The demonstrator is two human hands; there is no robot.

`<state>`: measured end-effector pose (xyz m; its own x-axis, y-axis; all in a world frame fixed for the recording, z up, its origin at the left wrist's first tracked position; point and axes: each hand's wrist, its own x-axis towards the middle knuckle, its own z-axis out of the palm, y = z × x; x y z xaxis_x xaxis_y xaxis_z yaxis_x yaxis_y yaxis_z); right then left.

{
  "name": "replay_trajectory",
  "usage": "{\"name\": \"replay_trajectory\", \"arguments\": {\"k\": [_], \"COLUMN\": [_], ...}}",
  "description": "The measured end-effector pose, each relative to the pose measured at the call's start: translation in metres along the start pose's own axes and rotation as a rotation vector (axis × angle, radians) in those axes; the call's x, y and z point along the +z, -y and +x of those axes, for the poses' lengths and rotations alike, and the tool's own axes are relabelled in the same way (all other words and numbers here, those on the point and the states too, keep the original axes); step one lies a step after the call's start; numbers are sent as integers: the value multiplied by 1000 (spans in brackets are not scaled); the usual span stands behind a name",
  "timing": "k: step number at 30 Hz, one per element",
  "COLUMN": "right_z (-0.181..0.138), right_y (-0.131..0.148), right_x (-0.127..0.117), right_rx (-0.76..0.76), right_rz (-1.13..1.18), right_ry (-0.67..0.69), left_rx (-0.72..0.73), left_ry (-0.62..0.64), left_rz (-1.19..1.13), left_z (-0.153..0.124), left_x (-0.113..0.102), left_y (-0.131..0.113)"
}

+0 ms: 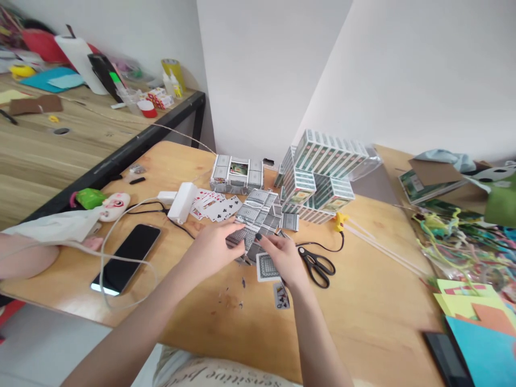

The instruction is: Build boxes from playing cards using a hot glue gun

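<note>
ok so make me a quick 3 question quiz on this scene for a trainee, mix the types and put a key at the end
1. Multiple choice: what are the left hand and the right hand both at?
a) a paper towel roll
b) a card model
c) a glue bottle
2. True or false: the phone lies on the table, off to the left of the left hand.
3. Short answer: which hand is nearer the scissors?

Key:
1. b
2. True
3. The right hand
</note>
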<state>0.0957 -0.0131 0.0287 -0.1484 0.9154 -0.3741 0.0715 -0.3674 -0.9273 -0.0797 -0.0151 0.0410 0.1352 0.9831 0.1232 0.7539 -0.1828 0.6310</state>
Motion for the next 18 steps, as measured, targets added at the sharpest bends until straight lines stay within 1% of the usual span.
{"name": "replay_trajectory", "arguments": {"k": [2,3,6,9,13,18], "right_z": [3,4,7,8,10,13], "right_y": [1,2,3,3,0,-4], "right_x": [7,10,20,26,29,29], "right_rx": [56,86,123,70,-21,-68], "right_rz": [113,173,273,262,176,92], "right_ry": [81,97,83,68,69,72], "left_rx": [21,29,35,61,113,197], "left_ry": [-6,-9,-19,-15,50,104], "left_rz": [-4,-4,22,95,158,283], "left_z": [-1,-2,-3,0,3,4], "left_x": [2,2,4,3,-1,-4], "left_y": [3,4,5,3,0,-2]}}
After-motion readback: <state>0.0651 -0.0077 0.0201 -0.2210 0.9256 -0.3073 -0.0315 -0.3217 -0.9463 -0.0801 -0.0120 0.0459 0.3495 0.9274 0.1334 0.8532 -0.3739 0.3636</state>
